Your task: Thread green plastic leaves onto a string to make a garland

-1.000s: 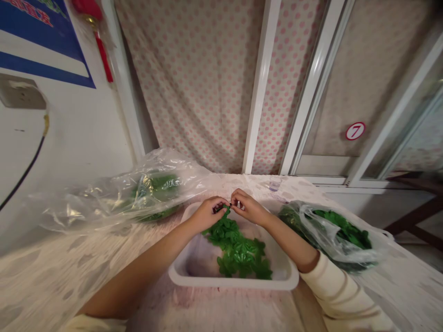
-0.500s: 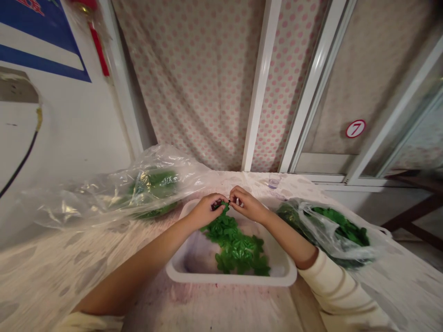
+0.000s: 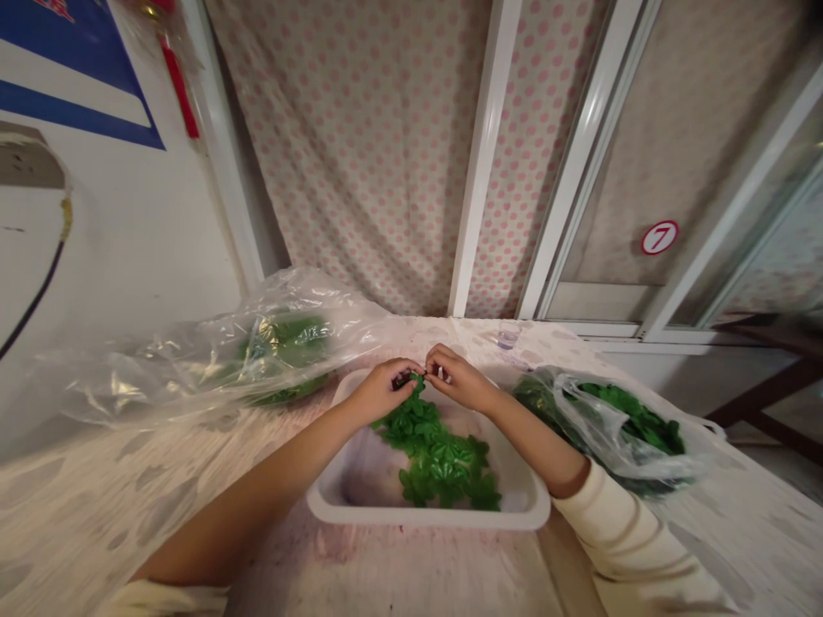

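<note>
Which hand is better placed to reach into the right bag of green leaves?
Probably right: the right hand is nearer that bag; the left hand would cross over it. Both pinch the leaf strand.

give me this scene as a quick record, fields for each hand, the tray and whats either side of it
left: left hand pinches the top end of the green leaf strand
right: right hand pinches the same end, close beside the left
tray: white tray under both hands; the strand trails down into it
left side: clear plastic bag, green leaves inside
right side: second plastic bag, green leaves inside
behind: small clear cup
</note>
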`<act>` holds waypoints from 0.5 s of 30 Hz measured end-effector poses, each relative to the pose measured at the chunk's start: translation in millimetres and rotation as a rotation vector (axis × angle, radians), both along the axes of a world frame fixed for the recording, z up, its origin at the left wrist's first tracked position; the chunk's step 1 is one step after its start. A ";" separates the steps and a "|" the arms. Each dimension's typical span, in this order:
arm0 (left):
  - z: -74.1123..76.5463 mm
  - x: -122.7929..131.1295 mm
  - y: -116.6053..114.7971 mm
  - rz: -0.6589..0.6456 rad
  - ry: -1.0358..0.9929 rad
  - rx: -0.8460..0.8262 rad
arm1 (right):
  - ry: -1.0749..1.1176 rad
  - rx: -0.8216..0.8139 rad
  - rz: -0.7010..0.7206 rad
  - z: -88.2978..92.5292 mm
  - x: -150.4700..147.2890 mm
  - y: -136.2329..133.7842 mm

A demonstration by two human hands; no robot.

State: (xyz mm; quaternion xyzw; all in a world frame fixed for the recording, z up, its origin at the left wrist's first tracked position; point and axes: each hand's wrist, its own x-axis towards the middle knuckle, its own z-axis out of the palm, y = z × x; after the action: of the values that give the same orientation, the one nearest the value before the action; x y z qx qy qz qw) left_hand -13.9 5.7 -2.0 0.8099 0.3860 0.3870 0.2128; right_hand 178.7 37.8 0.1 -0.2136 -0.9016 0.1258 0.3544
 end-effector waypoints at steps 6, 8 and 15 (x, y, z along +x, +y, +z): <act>-0.9 0.7 0.2 0.005 -0.010 -0.024 | 0.003 -0.002 -0.006 0.5 -0.3 0.0; -1.2 0.9 0.4 0.018 -0.010 -0.023 | -0.002 -0.002 -0.014 0.6 -0.1 0.1; -0.7 1.4 -0.1 0.023 -0.019 -0.028 | -0.005 0.003 -0.019 -1.0 0.4 2.0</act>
State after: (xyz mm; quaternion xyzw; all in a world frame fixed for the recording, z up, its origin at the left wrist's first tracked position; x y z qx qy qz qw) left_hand -12.6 5.7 -2.8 0.7986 0.3987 0.3916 0.2234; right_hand 179.1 39.8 -0.9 -0.2218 -0.9006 0.1206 0.3538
